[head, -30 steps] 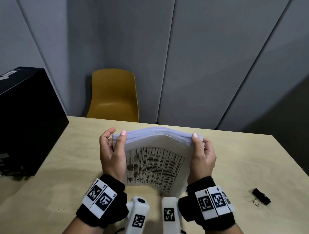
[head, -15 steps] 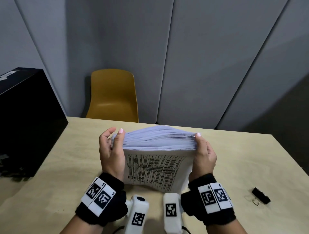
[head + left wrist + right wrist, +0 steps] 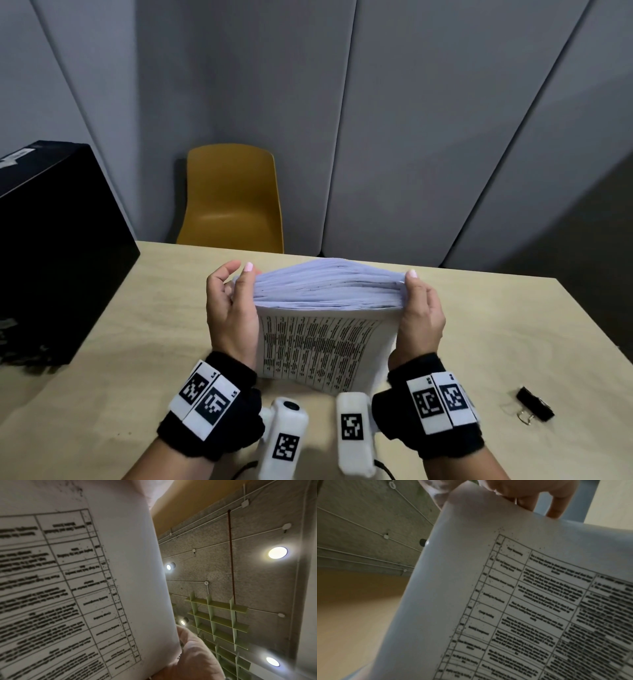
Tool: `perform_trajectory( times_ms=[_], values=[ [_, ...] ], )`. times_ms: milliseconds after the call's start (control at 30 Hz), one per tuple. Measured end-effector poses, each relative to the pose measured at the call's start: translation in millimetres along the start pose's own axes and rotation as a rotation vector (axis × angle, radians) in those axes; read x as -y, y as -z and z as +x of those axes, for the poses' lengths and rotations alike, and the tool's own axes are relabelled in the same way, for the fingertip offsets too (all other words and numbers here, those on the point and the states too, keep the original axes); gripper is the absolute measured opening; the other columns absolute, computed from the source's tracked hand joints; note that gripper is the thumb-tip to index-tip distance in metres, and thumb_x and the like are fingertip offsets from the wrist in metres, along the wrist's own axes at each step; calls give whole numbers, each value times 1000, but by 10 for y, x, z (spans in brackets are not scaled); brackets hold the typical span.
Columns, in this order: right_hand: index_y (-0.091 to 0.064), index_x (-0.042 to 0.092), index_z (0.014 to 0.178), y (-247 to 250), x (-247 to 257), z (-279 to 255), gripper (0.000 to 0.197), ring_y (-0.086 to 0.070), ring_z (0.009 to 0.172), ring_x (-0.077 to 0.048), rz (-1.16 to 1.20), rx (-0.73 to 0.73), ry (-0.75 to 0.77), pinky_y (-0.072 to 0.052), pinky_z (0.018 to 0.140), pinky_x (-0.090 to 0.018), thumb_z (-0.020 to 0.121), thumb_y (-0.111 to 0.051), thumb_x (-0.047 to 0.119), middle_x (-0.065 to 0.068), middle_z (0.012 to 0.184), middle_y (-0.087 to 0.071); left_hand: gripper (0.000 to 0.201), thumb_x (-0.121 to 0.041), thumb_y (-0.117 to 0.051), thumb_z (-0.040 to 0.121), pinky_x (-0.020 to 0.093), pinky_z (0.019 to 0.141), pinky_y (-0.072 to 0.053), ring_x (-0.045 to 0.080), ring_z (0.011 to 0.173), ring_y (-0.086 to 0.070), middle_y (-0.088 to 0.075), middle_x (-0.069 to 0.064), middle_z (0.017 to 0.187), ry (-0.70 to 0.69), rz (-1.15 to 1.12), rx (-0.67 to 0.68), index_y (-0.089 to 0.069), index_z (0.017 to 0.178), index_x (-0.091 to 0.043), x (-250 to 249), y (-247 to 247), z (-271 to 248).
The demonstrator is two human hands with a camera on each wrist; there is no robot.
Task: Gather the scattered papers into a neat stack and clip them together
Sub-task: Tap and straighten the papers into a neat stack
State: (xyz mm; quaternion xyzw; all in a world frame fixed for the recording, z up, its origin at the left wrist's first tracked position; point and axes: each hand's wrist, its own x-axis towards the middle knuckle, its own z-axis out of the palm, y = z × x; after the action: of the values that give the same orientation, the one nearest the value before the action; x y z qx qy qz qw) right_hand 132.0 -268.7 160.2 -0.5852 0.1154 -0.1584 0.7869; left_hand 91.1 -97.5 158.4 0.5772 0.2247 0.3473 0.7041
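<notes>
A thick stack of white papers [image 3: 325, 329] with a printed table on its near sheet stands on its long edge on the wooden table [image 3: 479, 342], leaning toward me. My left hand [image 3: 233, 301] grips its left side and my right hand [image 3: 419, 308] grips its right side, thumbs up at the top edge. The top edges of the sheets fan out slightly. Both wrist views are filled by the printed sheet [image 3: 68, 588] [image 3: 522, 601]. A black binder clip [image 3: 534, 406] lies on the table to the right of my right wrist.
A large black box [image 3: 51, 246] sits on the table's left side. A mustard-yellow chair [image 3: 233, 202] stands behind the far table edge, in front of grey wall panels. Bare tabletop shows to the right of the stack.
The stack has tipped further toward me and its top edge has risen slightly, showing more of the sheet edges. Both hands keep the same hold on its sides.
</notes>
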Motion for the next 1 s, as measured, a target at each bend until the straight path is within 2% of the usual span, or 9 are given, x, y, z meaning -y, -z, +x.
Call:
perform_trajectory(
  times_ms=[167, 267, 367, 533, 633, 733, 800, 900, 1000],
  values=[
    [-54, 19, 62, 22, -39, -24, 33, -47, 64, -10, -9, 20, 29, -41, 62, -23, 76, -66, 47, 5, 66, -50, 5, -24, -48, 94, 16, 67, -44, -6, 70, -57, -60, -10, 82, -26, 27, -22, -51, 90, -26, 8, -8, 8],
    [-58, 21, 71, 25, -51, -19, 48, -53, 68, -5, 1, 83, 88, -44, 65, -15, 57, -64, 67, 6, 75, -56, 7, -26, -45, 95, 27, 72, -45, 10, 77, -58, -61, -3, 80, -36, 52, -20, -51, 93, -23, 33, -18, 17],
    [-54, 31, 96, 60, -37, -85, 57, -55, 70, 7, -60, 330, 187, -43, 69, -10, 50, -65, 64, 5, 88, -54, 23, -34, -40, 97, 30, 67, -41, 15, 69, -50, -52, -2, 68, -98, 66, -90, -53, 92, -15, 81, -12, 39],
    [-21, 40, 133, 302, -11, -90, 98, -56, 91, 3, -271, 824, 291, -43, 82, -8, 53, -77, 30, -3, 103, -48, 44, -42, -38, 96, 15, 49, -35, 0, 48, -41, -42, -1, 59, -86, 53, -255, -40, 60, -17, -20, -32, 191],
    [-21, 37, 138, 412, -87, -11, 97, -59, 92, 0, -366, 831, 271, -45, 83, -10, 64, -76, 7, 9, 104, -57, 49, -46, -41, 94, 17, 48, -33, 5, 50, -40, -41, 0, 57, -40, 19, -296, -38, 57, -15, -89, -53, 280],
    [-63, 26, 108, 395, -246, 76, 46, -64, 86, 4, -325, 746, 295, -49, 76, -12, 71, -69, -1, 22, 93, -69, 47, -54, -39, 91, 23, 58, -35, 13, 61, -43, -44, 0, 64, 9, 34, -114, -44, 63, -17, -157, -65, 213],
    [-70, 17, 84, 384, -343, 96, 27, -65, 75, 3, -248, 635, 244, -50, 69, -13, 74, -67, -8, 18, 77, -73, 43, -62, -42, 84, 22, 59, -42, 10, 67, -51, -48, -1, 76, 13, -77, 160, -50, 76, -20, -172, 21, 111],
    [-67, 11, 80, 405, -435, 104, 24, -62, 68, 2, -188, 512, 208, -50, 66, -14, 79, -61, -12, 17, 69, -71, 47, -46, -62, 62, 14, 70, -50, -5, 85, -56, -55, -11, 105, -150, 49, 548, -51, 106, -32, -32, 282, 4],
    [-69, 18, 71, 377, -440, 47, 33, -61, 63, 2, -177, 507, 218, -49, 62, -13, 79, -61, -12, 16, 65, -70, 63, -14, -76, 64, 15, 78, -48, 6, 96, -55, -56, -10, 118, -189, 292, 618, -47, 116, -37, 178, 418, 40]
  ],
)
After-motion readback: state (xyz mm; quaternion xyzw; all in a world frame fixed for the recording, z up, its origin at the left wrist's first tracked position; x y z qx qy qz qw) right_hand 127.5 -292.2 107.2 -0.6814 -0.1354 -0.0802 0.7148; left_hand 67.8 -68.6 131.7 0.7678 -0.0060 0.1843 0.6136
